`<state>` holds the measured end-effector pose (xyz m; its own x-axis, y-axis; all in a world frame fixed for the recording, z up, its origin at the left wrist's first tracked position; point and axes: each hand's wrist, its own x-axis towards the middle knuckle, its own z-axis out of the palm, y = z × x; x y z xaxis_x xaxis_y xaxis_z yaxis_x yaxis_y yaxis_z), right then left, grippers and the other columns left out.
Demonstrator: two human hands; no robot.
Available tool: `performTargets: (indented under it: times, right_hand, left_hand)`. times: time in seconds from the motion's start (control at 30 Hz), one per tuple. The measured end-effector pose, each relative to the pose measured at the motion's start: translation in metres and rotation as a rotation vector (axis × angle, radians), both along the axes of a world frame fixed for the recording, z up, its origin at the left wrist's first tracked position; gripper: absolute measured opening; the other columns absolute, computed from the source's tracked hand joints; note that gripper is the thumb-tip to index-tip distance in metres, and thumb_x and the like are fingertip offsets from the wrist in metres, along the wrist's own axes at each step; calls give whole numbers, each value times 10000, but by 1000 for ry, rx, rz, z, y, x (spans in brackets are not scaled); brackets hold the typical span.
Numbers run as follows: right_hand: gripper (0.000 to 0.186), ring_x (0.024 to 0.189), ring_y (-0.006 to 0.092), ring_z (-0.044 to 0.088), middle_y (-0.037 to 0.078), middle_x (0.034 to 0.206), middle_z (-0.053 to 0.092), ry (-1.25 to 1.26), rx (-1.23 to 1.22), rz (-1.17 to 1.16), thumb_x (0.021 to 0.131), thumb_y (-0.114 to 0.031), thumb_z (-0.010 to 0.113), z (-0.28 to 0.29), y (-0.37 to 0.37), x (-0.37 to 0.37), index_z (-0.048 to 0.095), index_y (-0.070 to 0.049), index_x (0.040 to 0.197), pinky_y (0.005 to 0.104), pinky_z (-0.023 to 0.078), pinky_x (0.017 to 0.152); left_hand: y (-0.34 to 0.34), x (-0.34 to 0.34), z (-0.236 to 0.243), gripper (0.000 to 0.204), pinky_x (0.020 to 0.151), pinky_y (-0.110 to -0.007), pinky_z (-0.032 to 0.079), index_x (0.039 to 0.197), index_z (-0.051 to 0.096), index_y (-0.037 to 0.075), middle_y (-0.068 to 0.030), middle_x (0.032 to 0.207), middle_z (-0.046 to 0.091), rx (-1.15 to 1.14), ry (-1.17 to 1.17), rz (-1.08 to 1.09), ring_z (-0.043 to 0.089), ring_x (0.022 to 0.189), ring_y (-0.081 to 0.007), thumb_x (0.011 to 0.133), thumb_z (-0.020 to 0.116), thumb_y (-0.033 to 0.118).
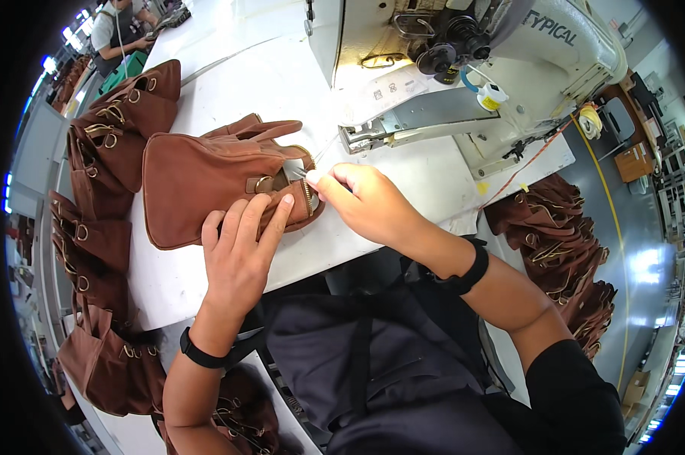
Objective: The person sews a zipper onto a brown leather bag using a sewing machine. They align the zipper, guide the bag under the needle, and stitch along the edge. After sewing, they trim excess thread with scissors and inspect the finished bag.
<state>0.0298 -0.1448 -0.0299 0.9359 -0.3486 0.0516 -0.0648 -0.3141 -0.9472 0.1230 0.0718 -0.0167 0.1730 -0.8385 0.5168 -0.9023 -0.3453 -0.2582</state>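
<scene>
A brown leather bag (187, 186) lies on the white table (164, 284), its brass zipper (308, 199) at the right end and a pale lining showing in the opening. My left hand (240, 250) rests on the bag's lower front, fingers apart and slightly bent over the leather, thumb hidden. My right hand (358, 197) is closed around a thin metal tool (301, 173), too small to identify exactly, whose tip reaches into the opening beside the zipper.
A sewing machine (555, 68) stands at the back right. Stacked brown bags (100, 235) line the left edge; more brown leather pieces (547, 250) hang at the right. Another person (111, 34) works at the upper left beside a green bin (119, 76).
</scene>
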Motion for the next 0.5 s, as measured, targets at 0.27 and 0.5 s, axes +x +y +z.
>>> performTargets:
  times: [0.27, 0.5]
  right_hand:
    - [354, 661, 58, 446, -23, 664, 525, 64, -20, -11, 1061, -286, 625, 2, 1, -22, 689, 7, 874, 270, 405, 609]
    - [398, 635, 51, 424, -36, 647, 499, 133, 93, 8, 1065, -343, 613, 6, 4, -7, 699, -13, 860, 265, 373, 574]
  left_hand:
    - [1, -3, 0, 518, 971, -412, 407, 1320, 728, 144, -52, 1225, 645, -44, 32, 7, 621, 1129, -227, 811, 661, 69]
    - [3, -1, -5, 478, 968, -424, 401, 1318, 728, 145, -68, 1234, 638, -26, -1, 14, 611, 1130, -232, 848, 643, 144]
